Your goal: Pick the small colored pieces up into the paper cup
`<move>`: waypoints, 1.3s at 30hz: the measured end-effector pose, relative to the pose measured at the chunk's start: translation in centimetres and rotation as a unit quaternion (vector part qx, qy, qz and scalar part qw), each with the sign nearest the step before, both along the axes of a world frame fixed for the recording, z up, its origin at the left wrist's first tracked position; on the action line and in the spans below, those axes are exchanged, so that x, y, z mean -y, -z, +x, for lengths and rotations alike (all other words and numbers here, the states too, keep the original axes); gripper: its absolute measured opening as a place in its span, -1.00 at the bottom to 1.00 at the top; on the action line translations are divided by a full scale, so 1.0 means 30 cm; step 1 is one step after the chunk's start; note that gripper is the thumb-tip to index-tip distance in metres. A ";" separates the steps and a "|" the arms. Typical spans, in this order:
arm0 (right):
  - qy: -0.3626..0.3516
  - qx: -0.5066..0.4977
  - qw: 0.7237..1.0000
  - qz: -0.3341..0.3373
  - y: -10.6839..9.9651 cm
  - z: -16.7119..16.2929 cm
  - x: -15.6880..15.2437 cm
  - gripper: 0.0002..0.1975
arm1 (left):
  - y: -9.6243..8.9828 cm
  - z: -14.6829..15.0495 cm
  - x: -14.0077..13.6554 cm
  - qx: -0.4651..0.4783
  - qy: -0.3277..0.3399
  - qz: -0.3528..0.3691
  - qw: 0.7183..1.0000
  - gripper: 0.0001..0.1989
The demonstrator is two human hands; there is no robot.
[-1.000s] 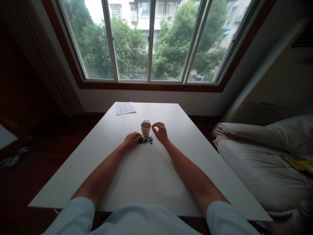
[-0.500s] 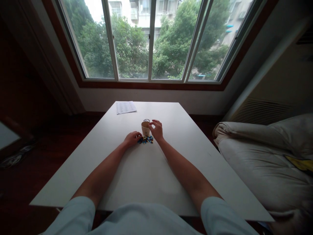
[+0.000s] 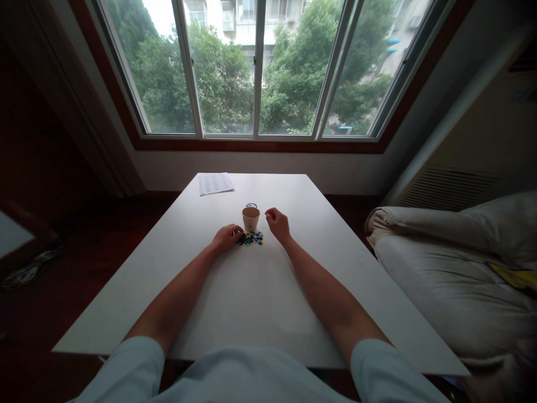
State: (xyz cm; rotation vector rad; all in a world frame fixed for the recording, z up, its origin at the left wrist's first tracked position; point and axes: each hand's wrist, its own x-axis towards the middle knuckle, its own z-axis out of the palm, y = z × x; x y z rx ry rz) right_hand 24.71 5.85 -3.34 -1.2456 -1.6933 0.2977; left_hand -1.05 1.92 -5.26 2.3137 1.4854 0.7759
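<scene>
- Coloured pieces [image 3: 254, 238] lie on the table [image 3: 260, 296], just before the upright cup [image 3: 250, 221].
- Left hand [image 3: 227, 236]: fingers loosely bent beside the pieces; grip unclear.
- Right hand [image 3: 277, 223]: fingers curled in, near the cup but apart; any hold cannot be told.

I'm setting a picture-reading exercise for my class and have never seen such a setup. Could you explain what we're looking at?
There is no machine here: these are a person's two bare hands, seen by a camera worn on that person's head, looking forward and down.

On the white table stands an upright tan cup, with small coloured pieces scattered in front and papers at the far left. The left hand rests at the pieces' left edge; the right hand is right of the cup, apart from it. Whether either holds a piece is too small to tell.
</scene>
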 end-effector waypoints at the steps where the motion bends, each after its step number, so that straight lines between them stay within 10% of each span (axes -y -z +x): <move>1: -0.013 0.026 0.999 -0.017 0.013 0.008 -0.001 -0.80 | 0.000 -0.002 -0.001 0.002 0.002 0.001 1.000 -0.75; 10: -0.174 0.187 0.963 -0.082 0.058 0.041 -0.017 -0.81 | -0.001 -0.002 -0.007 0.019 -0.005 0.005 1.000 -0.72; 39: -0.191 0.169 0.965 -0.055 0.077 0.083 -0.031 -0.81 | -0.022 -0.005 0.006 -0.010 -0.010 0.010 1.000 -0.74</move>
